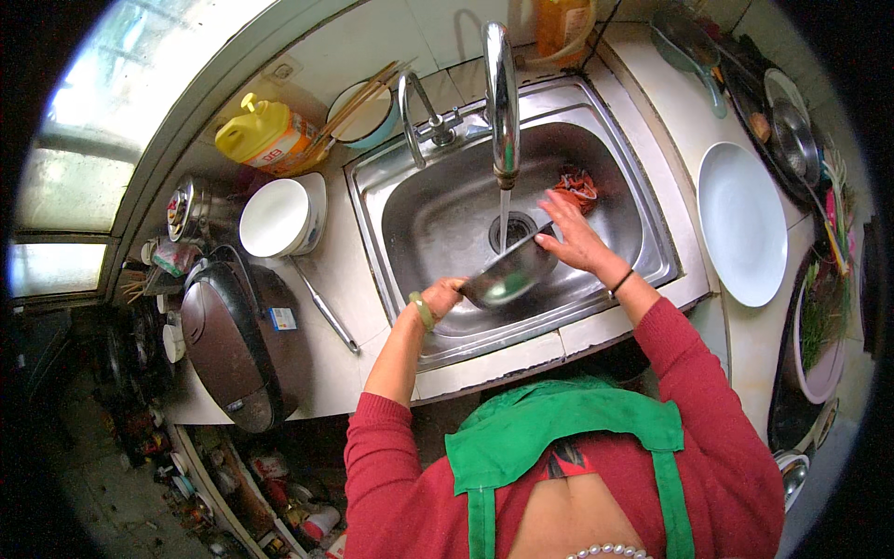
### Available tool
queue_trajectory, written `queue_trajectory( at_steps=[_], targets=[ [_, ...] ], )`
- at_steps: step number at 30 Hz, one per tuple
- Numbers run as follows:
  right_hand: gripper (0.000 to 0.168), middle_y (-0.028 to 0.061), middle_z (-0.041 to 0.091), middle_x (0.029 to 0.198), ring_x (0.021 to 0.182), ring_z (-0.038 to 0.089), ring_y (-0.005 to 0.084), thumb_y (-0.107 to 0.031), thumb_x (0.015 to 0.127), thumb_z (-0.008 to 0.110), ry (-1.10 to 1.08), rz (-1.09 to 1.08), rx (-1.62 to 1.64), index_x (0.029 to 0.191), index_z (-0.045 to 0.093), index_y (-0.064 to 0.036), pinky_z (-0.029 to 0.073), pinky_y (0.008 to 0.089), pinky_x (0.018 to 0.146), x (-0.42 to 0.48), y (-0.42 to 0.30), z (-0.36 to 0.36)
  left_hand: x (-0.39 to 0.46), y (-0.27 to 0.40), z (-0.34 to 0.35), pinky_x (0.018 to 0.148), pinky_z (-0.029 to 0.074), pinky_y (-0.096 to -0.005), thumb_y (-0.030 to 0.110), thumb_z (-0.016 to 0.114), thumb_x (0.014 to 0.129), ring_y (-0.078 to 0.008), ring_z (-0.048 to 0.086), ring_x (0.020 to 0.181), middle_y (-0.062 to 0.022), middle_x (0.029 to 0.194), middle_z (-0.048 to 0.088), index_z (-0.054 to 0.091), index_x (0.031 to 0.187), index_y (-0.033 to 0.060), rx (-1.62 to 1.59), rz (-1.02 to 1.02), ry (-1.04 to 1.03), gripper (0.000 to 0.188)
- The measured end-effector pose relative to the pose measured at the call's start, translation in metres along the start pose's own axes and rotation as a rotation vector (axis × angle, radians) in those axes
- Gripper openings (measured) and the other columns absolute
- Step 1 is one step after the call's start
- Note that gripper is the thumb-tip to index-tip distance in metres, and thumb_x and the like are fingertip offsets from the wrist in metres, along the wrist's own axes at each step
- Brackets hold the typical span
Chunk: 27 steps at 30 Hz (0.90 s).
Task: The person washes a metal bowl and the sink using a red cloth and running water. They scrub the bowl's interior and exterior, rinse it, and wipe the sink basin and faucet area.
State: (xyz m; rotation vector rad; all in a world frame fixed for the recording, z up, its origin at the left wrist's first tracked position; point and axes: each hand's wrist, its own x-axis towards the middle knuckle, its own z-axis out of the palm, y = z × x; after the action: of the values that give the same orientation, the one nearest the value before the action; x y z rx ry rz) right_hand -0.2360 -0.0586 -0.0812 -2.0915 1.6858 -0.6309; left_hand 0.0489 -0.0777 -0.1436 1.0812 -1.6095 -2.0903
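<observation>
A metal bowl (513,279) is tilted over the stainless steel sink (440,223), its outer side towards me. My left hand (441,297) grips the bowl's left rim. At its right rim is my right hand (574,236), fingers stretched out and the thumb by the edge; whether it bears any of the bowl's weight is unclear. Water runs from the tall chrome faucet (501,105) down to the bowl's far rim, above the drain (513,227). An orange-red cloth or mesh (576,189) lies in the sink's far right corner. The bowl's inside is hidden.
A smaller faucet (422,126) stands left of the tall one. Left are white bowls (276,218), a long-handled utensil (325,314), a yellow jug (269,136), an enamel basin (367,115) with chopsticks and a dark rice cooker (227,346). A white oval plate (742,223) lies right.
</observation>
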Motion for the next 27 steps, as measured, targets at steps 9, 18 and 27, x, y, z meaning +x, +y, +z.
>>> queue_trajectory(
  at_steps=[9, 18, 27],
  targets=[
    [0.024, 0.0177, 0.056, 0.082, 0.081, 0.054, 0.0349, -0.025, 0.084, 0.047, -0.163, -0.032, 0.248, 0.089, 0.056, -0.003, 0.043, 0.0396, 0.071, 0.083, -0.044, 0.034, 0.013, -0.012, -0.043, 0.073, 0.045, -0.0336, 0.018, 0.050, 0.075, -0.0266, 0.059, 0.078, -0.0168, 0.078, 0.061, 0.057, 0.094, 0.0003, 0.378, 0.232, 0.665, 0.026],
    [0.028, 0.0203, 0.056, 0.089, 0.087, 0.052, 0.0374, -0.024, 0.079, 0.053, -0.015, -0.317, 0.223, 0.096, 0.052, -0.001, 0.042, 0.0424, 0.077, 0.064, -0.058, 0.050, 0.003, 0.038, -0.032, 0.047, 0.033, -0.0277, 0.025, 0.058, 0.081, -0.0079, 0.037, 0.051, 0.0004, 0.053, 0.045, 0.053, 0.062, 0.0002, 0.424, 0.129, 0.602, 0.032],
    [0.026, 0.0178, 0.058, 0.087, 0.084, 0.054, 0.0335, -0.025, 0.083, 0.048, -0.302, -0.079, 0.306, 0.094, 0.055, -0.003, 0.042, 0.0406, 0.074, 0.034, -0.020, 0.030, -0.009, 0.019, -0.024, 0.050, 0.031, -0.0262, 0.031, 0.057, 0.084, -0.0066, 0.035, 0.057, 0.0051, 0.059, 0.037, 0.048, 0.061, 0.0036, 0.235, 0.195, 0.533, 0.037]
  ],
)
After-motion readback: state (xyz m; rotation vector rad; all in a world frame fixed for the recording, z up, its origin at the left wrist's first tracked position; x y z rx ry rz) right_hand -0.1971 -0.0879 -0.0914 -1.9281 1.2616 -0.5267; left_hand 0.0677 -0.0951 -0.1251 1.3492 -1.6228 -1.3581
